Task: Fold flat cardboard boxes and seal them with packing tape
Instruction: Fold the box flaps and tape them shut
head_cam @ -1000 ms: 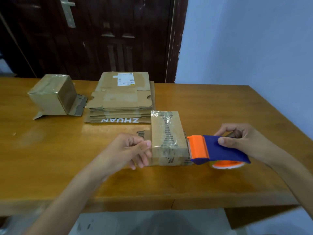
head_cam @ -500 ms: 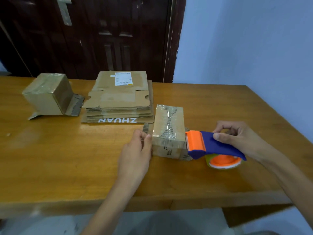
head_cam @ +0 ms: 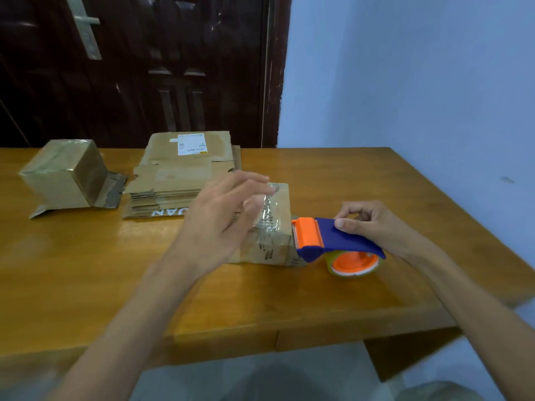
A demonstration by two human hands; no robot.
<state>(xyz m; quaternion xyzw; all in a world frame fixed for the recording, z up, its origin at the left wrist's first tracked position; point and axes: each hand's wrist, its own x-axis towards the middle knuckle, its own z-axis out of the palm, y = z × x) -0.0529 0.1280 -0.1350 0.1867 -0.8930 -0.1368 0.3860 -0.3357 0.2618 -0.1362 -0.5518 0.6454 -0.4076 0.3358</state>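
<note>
Home room: dark panelled door [head_cam: 144, 68], wooden table [head_cam: 347, 175].

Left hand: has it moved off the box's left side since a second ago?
Yes. The left hand rose from the box's left side to over its top, judged against the flat stack.

Left forearm rises from the lower left of the frame toward the centre, ending in the left hand [head_cam: 220, 224], which is blurred, raised, palm turned rightward, with fingers [head_cam: 249, 180] extended and loosely spread toward the upper right. Right forearm enters from the lower right corner and runs up-left to the right hand [head_cam: 373, 227], right of centre, whose thumb [head_cam: 346, 224] lies straight along the near side of a blue-and-orange tape dispenser [head_cam: 333, 240] while the curled fingers wrap its far side. Both arms are bare to the frame edge.
</note>
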